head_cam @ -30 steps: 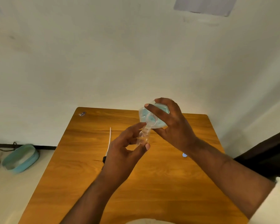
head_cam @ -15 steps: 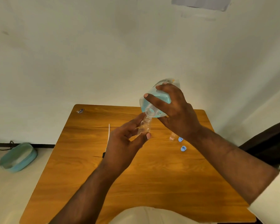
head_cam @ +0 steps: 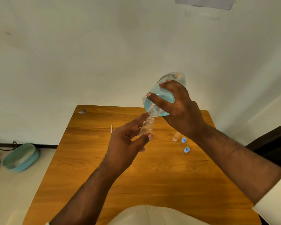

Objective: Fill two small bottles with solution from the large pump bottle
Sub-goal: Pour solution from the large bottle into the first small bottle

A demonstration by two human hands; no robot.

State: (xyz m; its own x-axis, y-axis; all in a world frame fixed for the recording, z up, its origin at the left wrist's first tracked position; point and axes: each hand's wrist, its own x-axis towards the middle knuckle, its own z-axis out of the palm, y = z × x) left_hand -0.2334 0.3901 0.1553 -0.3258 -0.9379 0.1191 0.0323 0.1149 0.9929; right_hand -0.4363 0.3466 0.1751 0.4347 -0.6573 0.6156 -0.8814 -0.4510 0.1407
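My right hand (head_cam: 183, 109) grips the large clear bottle (head_cam: 161, 95) of blue solution, tilted with its open neck down and to the left. Its pump is off. My left hand (head_cam: 125, 143) holds a small clear bottle (head_cam: 147, 126) tilted, its mouth right under the large bottle's neck. The small bottle looks empty. A second small clear bottle (head_cam: 176, 136) stands on the wooden table (head_cam: 88, 159), partly hidden behind my right wrist. Two blue caps (head_cam: 183, 140) (head_cam: 186, 149) lie beside it.
A white tube (head_cam: 111, 128), likely the pump's, lies on the table behind my left hand. A small scrap (head_cam: 82, 111) sits at the far left corner. A teal oval container (head_cam: 21, 157) is on the floor to the left. A wall is close behind the table.
My right hand has raised and tipped the large bottle further, so more of its body shows above the table. The small bottle stays under its neck. The second small bottle and caps came into sight.
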